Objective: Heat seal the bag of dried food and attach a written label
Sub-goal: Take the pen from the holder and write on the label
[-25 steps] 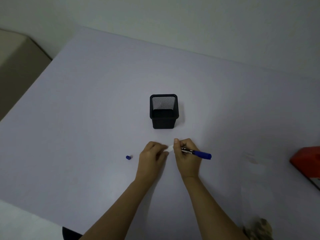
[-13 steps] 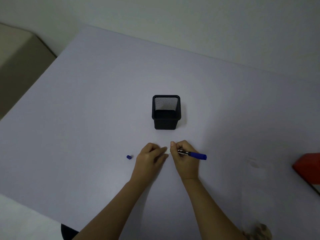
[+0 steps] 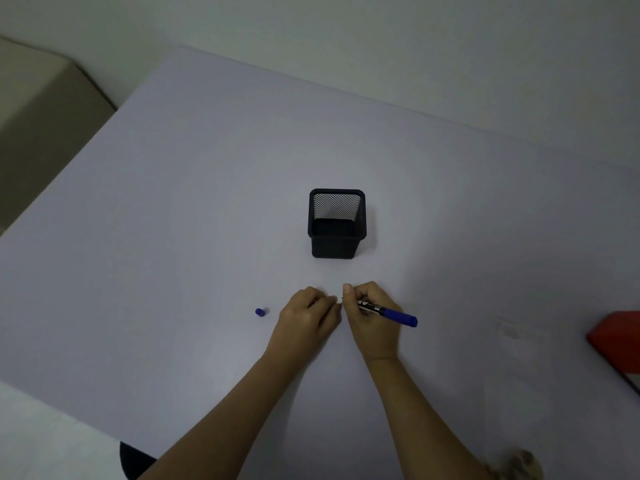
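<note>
The table [image 3: 207, 209] is a plain, pale lavender-grey. The cup [image 3: 336, 245] is black, its walls a fine criss-cross mesh. The pen [image 3: 398, 315] is blue with a black-and-white band, and the loose cap [image 3: 259, 312] is the same blue. The object [image 3: 616, 341] at the right edge is red.

- A pale lavender bench [image 3: 207, 202] fills most of the view, evenly and dimly lit.
- A plain, pale grey-green wall [image 3: 381, 46] runs along its far edge.
- A beige, boxy piece of furniture [image 3: 34, 109] stands at the bench's far left corner.
</note>
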Demonstrator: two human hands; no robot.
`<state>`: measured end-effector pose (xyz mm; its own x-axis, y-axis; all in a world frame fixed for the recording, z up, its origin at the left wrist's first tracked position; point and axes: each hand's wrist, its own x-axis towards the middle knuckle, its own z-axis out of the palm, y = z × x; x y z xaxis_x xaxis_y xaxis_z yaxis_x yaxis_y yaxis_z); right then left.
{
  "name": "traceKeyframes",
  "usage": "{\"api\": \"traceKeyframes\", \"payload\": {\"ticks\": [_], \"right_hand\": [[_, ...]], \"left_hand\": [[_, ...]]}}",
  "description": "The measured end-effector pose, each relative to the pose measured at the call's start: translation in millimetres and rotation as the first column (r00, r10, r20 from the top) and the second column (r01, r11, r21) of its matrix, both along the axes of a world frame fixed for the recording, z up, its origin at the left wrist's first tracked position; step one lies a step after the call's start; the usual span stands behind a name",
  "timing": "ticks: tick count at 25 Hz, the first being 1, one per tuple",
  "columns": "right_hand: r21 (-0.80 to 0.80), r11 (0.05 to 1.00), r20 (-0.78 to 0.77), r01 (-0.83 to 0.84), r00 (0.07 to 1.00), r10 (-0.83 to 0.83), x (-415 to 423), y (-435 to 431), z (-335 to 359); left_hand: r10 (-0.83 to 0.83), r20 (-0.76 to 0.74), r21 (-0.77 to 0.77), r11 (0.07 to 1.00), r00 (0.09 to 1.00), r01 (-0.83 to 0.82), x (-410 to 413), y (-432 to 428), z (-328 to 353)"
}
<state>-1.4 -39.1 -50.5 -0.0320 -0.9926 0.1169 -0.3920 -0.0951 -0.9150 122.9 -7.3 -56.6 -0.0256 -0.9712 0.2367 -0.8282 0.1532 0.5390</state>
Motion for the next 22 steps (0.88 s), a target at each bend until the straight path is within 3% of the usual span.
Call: {"api": "traceKeyframes", "payload": {"ticks": [12,18,22], "right_hand": [[0.033,0.999,0.082,0.025,0.996,-0.027,1.0,-1.1,3.5],[0.009,1.0,0.049,0.013,0.999,-0.013,0.7,-1.4,3.2],[0.003,1.0,0.052,-0.002,0.999,0.001,1.7,-1.5,3.9]], "left_hand": [[0.017,0.013,0.018,1.0,1.0,-0.017,-1.2,-6.1,1.7],[0.04,-0.018,0.021,0.999,0.999,-0.04,-4.8,-6.8,1.1],[0.032,-0.026,-0.047,0.998,0.999,-0.033,-3.4,-3.9,1.7]]}}
